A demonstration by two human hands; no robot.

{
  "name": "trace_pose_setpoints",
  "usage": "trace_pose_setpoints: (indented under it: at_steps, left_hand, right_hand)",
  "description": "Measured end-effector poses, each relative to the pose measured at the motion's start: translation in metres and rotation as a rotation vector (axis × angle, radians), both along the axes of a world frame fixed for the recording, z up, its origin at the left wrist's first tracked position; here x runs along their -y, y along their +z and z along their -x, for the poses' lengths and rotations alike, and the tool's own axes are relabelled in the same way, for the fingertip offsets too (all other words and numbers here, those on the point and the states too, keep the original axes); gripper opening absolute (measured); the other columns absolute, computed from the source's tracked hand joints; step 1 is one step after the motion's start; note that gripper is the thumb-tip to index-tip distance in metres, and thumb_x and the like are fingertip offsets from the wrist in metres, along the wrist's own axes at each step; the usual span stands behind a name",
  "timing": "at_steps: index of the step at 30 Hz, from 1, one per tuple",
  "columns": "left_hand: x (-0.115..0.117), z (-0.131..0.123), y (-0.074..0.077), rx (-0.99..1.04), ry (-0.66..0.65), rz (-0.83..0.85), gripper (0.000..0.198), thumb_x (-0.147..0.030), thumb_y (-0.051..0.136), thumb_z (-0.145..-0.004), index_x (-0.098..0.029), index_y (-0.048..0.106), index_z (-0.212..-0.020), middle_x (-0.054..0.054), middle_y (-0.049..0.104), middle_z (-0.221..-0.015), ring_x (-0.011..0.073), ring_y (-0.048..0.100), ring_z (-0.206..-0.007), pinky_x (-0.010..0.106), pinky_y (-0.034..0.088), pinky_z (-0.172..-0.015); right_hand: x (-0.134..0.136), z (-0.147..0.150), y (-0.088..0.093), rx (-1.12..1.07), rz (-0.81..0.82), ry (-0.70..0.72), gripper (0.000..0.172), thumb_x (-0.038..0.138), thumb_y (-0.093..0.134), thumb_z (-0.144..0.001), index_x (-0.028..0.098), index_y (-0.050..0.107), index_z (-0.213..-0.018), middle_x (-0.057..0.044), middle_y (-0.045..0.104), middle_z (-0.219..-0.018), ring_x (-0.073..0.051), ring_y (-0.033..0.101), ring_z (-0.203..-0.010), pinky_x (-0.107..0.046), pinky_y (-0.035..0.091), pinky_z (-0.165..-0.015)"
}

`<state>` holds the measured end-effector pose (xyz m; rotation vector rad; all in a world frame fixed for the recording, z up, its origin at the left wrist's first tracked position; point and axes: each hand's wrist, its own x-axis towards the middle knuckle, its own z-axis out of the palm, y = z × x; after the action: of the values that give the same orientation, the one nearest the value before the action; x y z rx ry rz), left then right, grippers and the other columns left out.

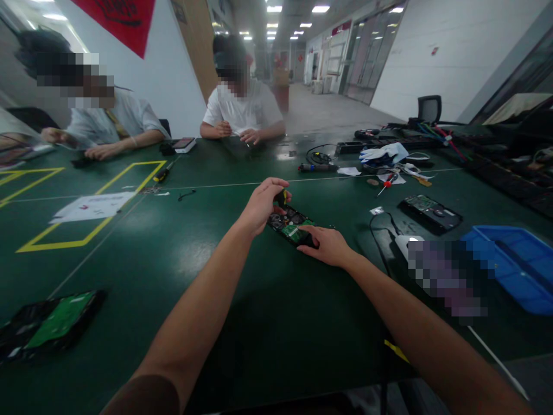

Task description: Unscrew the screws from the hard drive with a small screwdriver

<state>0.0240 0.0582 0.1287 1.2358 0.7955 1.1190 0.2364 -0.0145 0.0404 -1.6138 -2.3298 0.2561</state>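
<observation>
Lying on the dark green table in front of me is an opened black electronic device (pixel 290 229) with a green circuit board showing. My left hand (pixel 264 203) is closed at its far left end, fingers curled round a screwdriver (pixel 283 197) with a black and yellow handle. The screwdriver's tip is hidden by the hand and the casing. With fingers and thumb gripping the near right end, my right hand (pixel 325 245) holds the device.
At right are another opened device (pixel 431 213), a blue tray (pixel 514 265) and a blurred phone-like object (pixel 444 276). A circuit-board unit (pixel 52 323) lies front left. Paper (pixel 93 207) and another screwdriver (pixel 163 173) are farther left. Two people sit across the table.
</observation>
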Motion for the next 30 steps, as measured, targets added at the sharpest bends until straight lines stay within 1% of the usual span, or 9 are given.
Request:
trace_pose_setpoints:
  at_steps: [5,8,12,15,18,22,25,27,30]
  left_hand:
    - [0.0002,-0.0001,0.0006,0.043,-0.052,0.016,0.011,-0.023,0.056,-0.088,-0.017,0.064,-0.093,0.009,0.070,-0.091,0.0195,0.068,-0.087,0.026,0.052,-0.061]
    - [-0.0010,-0.0007,-0.0018,0.060,-0.057,0.012,0.012,-0.023,0.056,-0.089,-0.017,0.066,-0.091,0.009,0.070,-0.091,0.0185,0.068,-0.086,0.027,0.054,-0.064]
    - [-0.0019,-0.0031,-0.0052,0.065,-0.074,0.002,0.013,-0.028,0.060,-0.090,-0.017,0.066,-0.090,0.008,0.068,-0.089,0.0182,0.067,-0.085,0.025,0.051,-0.061]
    - [-0.0015,-0.0042,-0.0058,-0.003,-0.057,-0.037,0.016,-0.034,0.067,-0.089,-0.018,0.067,-0.088,0.007,0.068,-0.089,0.0169,0.065,-0.084,0.023,0.048,-0.059]
    - [-0.0012,-0.0032,-0.0054,-0.062,-0.048,-0.096,0.017,-0.035,0.069,-0.089,-0.018,0.069,-0.086,0.007,0.068,-0.090,0.0153,0.062,-0.082,0.022,0.045,-0.058]
    - [-0.0012,-0.0005,-0.0055,-0.112,-0.050,-0.130,0.019,-0.036,0.069,-0.089,-0.019,0.077,-0.091,0.008,0.070,-0.099,0.0152,0.060,-0.080,0.024,0.044,-0.059]
    - [-0.0009,0.0002,-0.0060,-0.140,-0.080,-0.141,0.021,-0.036,0.068,-0.089,-0.021,0.080,-0.097,0.008,0.071,-0.104,0.0163,0.060,-0.083,0.024,0.044,-0.060]
    - [-0.0003,0.0000,-0.0057,-0.143,-0.098,-0.144,0.021,-0.035,0.066,-0.089,-0.021,0.079,-0.099,0.008,0.071,-0.103,0.0173,0.061,-0.085,0.025,0.045,-0.061]
    - [0.0010,-0.0006,-0.0041,-0.125,-0.109,-0.132,0.019,-0.031,0.066,-0.088,-0.021,0.075,-0.101,0.007,0.069,-0.094,0.0177,0.062,-0.086,0.025,0.046,-0.062]
  right_hand:
    - [-0.0005,-0.0001,0.0006,0.013,0.003,0.001,0.058,0.058,0.065,-0.094,0.028,0.057,-0.143,-0.002,0.069,-0.090,-0.017,0.061,-0.074,-0.028,0.034,-0.063]
    - [-0.0006,-0.0003,0.0004,0.011,0.000,0.002,0.057,0.058,0.064,-0.094,0.028,0.057,-0.143,-0.002,0.069,-0.090,-0.017,0.061,-0.074,-0.028,0.034,-0.064]
    - [-0.0002,-0.0002,-0.0001,0.003,-0.007,0.005,0.057,0.057,0.064,-0.095,0.029,0.057,-0.144,-0.002,0.069,-0.090,-0.017,0.060,-0.073,-0.028,0.034,-0.064]
    - [0.0000,-0.0001,-0.0002,-0.002,0.001,0.004,0.058,0.057,0.064,-0.094,0.029,0.057,-0.144,-0.002,0.069,-0.090,-0.017,0.061,-0.073,-0.028,0.035,-0.064]
    - [-0.0001,-0.0003,-0.0005,-0.005,0.002,0.001,0.058,0.057,0.064,-0.094,0.028,0.057,-0.144,-0.002,0.069,-0.089,-0.017,0.061,-0.073,-0.028,0.035,-0.064]
    - [-0.0003,-0.0006,-0.0010,-0.005,-0.002,0.004,0.058,0.057,0.064,-0.094,0.029,0.057,-0.145,-0.002,0.069,-0.090,-0.017,0.061,-0.073,-0.028,0.034,-0.064]
    - [-0.0005,-0.0004,-0.0010,0.003,-0.002,0.005,0.058,0.058,0.064,-0.095,0.029,0.057,-0.144,-0.002,0.069,-0.090,-0.017,0.061,-0.073,-0.028,0.034,-0.065]
    - [-0.0004,-0.0001,-0.0009,0.007,-0.002,0.002,0.057,0.058,0.064,-0.095,0.029,0.057,-0.144,-0.002,0.069,-0.089,-0.017,0.061,-0.073,-0.028,0.034,-0.065]
    - [-0.0001,0.0001,-0.0005,0.005,-0.002,0.002,0.057,0.057,0.065,-0.094,0.029,0.057,-0.143,-0.002,0.069,-0.089,-0.017,0.061,-0.073,-0.028,0.035,-0.065]
